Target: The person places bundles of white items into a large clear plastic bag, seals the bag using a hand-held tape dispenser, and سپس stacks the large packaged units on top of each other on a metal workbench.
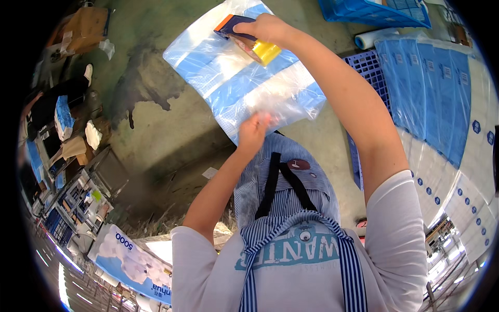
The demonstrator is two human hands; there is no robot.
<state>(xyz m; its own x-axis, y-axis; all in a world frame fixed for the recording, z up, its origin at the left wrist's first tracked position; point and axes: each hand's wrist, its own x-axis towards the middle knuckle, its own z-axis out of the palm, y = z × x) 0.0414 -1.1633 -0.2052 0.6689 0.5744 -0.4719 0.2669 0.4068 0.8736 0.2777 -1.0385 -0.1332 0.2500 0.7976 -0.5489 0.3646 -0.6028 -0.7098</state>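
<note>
A large bundle of blue-and-white packs in clear plastic wrap [213,78] stands in front of me. My right hand [265,28] is closed around a tape dispenser [234,25] with a dark blue body and an orange edge. The dispenser carries a roll of yellowish tape [266,52] and rests on or just above the far part of the wrap. At the near edge of the bundle, my left hand [253,127] is closed on the loose plastic, its fingertips somewhat blurred.
To the right stand wrapped blue packs [426,93] beside white printed packaging, with a dark blue plastic crate [371,73] close to my right arm. A bright blue basket [374,13] is at the far right. At left, a person's dark-clothed leg [67,93] shows near cardboard boxes [86,28].
</note>
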